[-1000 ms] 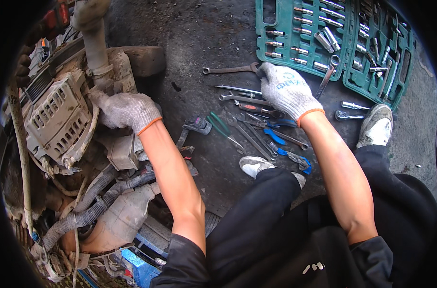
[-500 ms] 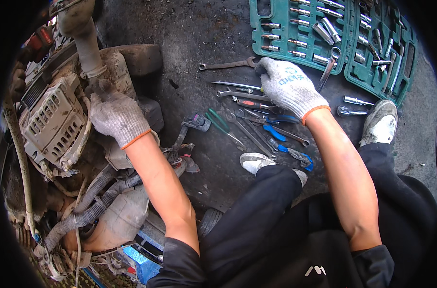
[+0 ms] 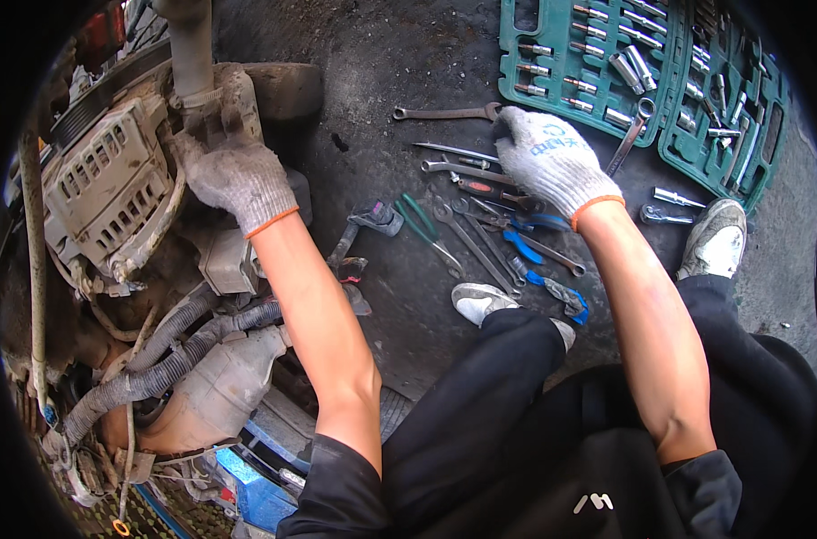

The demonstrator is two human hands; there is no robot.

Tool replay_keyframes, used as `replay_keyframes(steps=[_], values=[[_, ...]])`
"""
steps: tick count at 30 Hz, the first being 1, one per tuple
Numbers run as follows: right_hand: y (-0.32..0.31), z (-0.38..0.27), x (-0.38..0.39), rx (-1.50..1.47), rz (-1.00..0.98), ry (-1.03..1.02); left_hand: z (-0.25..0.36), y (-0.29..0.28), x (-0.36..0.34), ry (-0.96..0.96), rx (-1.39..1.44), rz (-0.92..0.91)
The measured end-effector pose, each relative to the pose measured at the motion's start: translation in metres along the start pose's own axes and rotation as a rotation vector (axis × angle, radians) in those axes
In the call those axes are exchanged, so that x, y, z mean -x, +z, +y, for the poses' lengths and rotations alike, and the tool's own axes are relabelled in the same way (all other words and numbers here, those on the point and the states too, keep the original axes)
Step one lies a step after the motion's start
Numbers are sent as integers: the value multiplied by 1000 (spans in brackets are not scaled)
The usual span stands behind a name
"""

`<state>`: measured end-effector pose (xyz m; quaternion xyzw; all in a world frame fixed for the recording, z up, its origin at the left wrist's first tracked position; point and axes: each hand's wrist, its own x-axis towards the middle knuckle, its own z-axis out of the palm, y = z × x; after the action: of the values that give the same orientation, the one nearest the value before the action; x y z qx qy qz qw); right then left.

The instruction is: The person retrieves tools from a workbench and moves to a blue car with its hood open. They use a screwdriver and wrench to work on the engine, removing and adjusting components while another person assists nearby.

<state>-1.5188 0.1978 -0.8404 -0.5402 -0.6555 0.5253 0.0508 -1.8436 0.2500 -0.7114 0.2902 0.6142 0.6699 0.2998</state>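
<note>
My left hand (image 3: 238, 175), in a dirty grey-white knit glove, is by the engine at the lower end of a dusty pipe (image 3: 191, 63). Its fingers are spread and blackened at the tips; I see nothing held in them. A vented alternator (image 3: 103, 184) lies just left of it. Over the tools on the dark floor is my right hand (image 3: 552, 157), in a cleaner glove. Its fingers curl downward, hiding whatever they may hold. A combination wrench (image 3: 444, 114) ends beside the thumb. A pointed metal rod (image 3: 453, 150) and another wrench (image 3: 467, 171) run toward the palm.
A green socket case (image 3: 588, 76) lies spread at the upper right. Green-handled pliers (image 3: 419, 218), wrenches and blue-handled tools lie near my shoes. A ratchet (image 3: 664, 216) is by the right shoe (image 3: 714, 241). Corrugated hoses (image 3: 170, 359) cross the engine at lower left.
The view has shifted, moving the scene right and slightly up in the picture. My left hand's fingers have spread from a more curled pose. My right hand stays over the tools.
</note>
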Motion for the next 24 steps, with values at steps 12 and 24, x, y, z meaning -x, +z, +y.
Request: replay_keyframes(steps=[12,24], values=[[-3,-250,-79,-575,76,-512,13,-57,-1,-311,89,-223],[15,-284,-113,-475,115,-501,-27,-73,-6,-173,150,-31]])
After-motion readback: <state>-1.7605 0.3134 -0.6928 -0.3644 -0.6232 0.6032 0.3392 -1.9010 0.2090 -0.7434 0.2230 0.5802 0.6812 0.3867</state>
